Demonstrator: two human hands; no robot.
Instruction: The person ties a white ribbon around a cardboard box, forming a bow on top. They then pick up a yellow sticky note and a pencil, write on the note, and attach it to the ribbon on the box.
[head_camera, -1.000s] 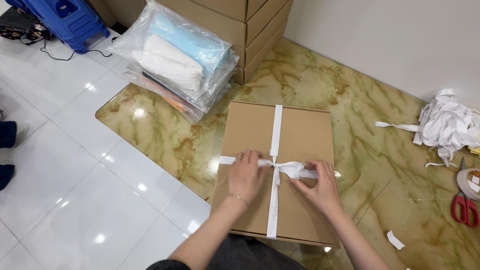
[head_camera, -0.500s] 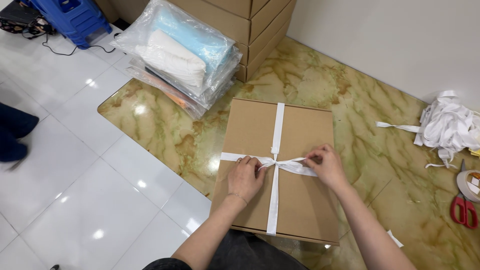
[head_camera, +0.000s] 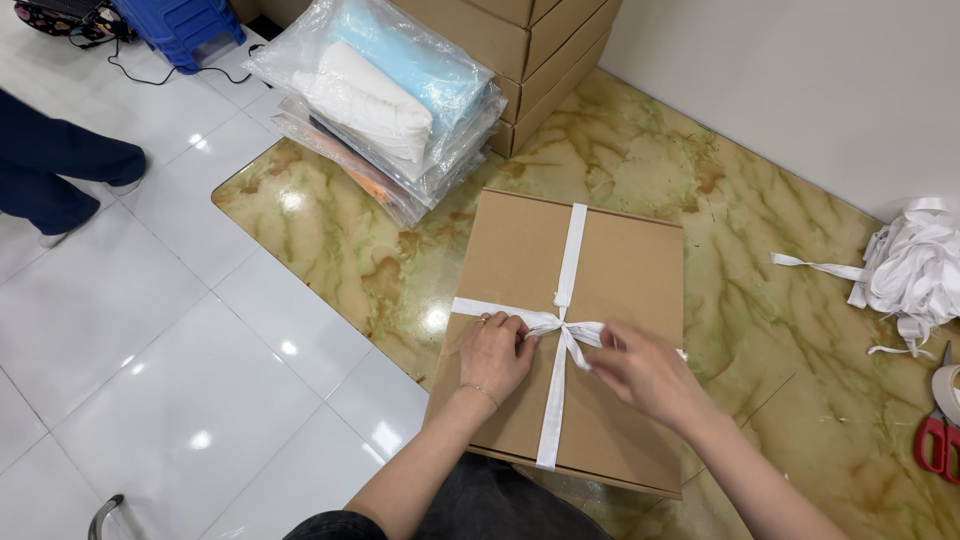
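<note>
Brown cardboard fills the centre of the frame: we have a flat box (head_camera: 600, 300) lying on the green-veined marble floor (head_camera: 760, 250), crossed by a white ribbon (head_camera: 570, 250) that runs top to bottom and side to side. Both our hands are at the knot (head_camera: 566, 328), just below the middle of the lid. Our left hand (head_camera: 493, 355) rests on the box with its fingers pinched together on the ribbon's left strand, right beside the knot. Our right hand (head_camera: 648, 372) sits lower right of the knot, its grip closed on the right strand, though motion blur softens the fingertips.

Upper left of the box we see clear plastic bags (head_camera: 385, 100) of white and pale blue fabric, leaning against stacked cartons (head_camera: 540, 60). At the right edge lies a heap of white ribbon (head_camera: 915, 265), and below it red scissors (head_camera: 935, 440). At far left, someone's dark trouser legs (head_camera: 55, 170) stand on the white tiles, with a blue crate (head_camera: 185, 25) at the top left.
</note>
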